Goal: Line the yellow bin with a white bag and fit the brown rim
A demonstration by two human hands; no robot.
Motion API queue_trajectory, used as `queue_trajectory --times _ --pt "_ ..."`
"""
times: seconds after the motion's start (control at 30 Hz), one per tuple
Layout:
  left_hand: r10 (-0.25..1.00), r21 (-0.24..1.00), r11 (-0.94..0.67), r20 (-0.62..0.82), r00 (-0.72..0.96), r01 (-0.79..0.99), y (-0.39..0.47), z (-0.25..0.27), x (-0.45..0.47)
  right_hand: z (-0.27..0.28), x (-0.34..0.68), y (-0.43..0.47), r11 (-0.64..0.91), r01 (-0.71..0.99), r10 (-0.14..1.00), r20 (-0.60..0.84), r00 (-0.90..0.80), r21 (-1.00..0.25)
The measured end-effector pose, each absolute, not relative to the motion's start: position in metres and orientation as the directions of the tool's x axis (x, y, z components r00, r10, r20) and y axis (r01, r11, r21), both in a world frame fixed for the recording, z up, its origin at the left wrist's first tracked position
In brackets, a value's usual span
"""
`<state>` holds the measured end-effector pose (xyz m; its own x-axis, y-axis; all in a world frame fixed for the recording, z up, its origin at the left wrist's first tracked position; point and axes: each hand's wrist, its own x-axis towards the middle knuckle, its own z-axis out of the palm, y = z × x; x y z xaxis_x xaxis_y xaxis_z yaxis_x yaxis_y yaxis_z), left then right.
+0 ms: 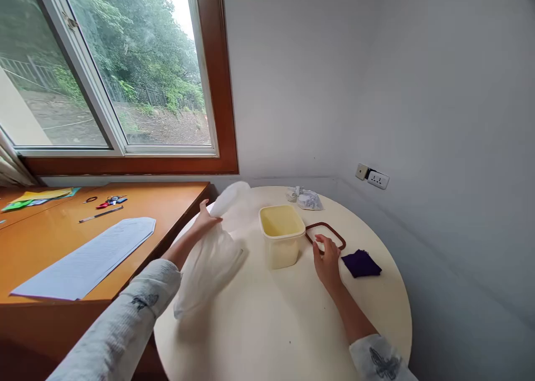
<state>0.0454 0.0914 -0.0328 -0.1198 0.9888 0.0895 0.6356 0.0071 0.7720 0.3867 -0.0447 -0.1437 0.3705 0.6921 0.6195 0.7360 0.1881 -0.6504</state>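
Note:
My left hand is closed on a thin white plastic bag, pinching it near its middle. The bag hangs loose and crumpled, one part puffed up above the hand and the rest trailing on the round table. Right of it stands a small cream square bin, upright with its top open and its inside bare where visible. My right hand hovers at the near edge of a brown rounded-square ring, its fingers curved and the thumb apart. Whether a fingertip touches the ring I cannot tell.
On the round table lie a dark purple folded cloth and a clear plastic bag with whitish contents. The wooden desk at left bears papers, a pen and keys. Walls and a socket border the right.

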Motion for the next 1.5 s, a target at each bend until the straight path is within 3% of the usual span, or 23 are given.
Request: queue_trajectory --times 0.2,0.37,0.53,0.8,1.5 --pt "0.981 0.546 0.068 0.114 -0.154 0.835 0.098 -0.065 0.071 -0.145 0.384 -0.045 0.185 0.725 0.739 0.58 0.342 -0.663" --pt "0.976 0.277 -0.089 0.217 0.027 0.957 0.097 -0.076 0.08 -0.144 0.383 -0.045 0.177 0.717 0.751 0.563 0.344 -0.674" --pt "0.977 0.106 -0.152 0.165 0.134 0.983 0.093 -0.107 0.078 -0.143 0.381 -0.045 0.182 0.762 0.737 0.599 0.313 -0.622" --pt "0.995 0.084 -0.058 0.082 0.051 0.995 0.107 -0.142 0.066 -0.146 0.381 -0.043 0.184 0.779 0.749 0.599 0.284 -0.599" --pt "0.996 0.119 -0.009 0.085 -0.001 0.993 0.142 -0.149 0.061 -0.148 0.382 -0.043 0.137 0.788 0.762 0.572 0.303 -0.6"
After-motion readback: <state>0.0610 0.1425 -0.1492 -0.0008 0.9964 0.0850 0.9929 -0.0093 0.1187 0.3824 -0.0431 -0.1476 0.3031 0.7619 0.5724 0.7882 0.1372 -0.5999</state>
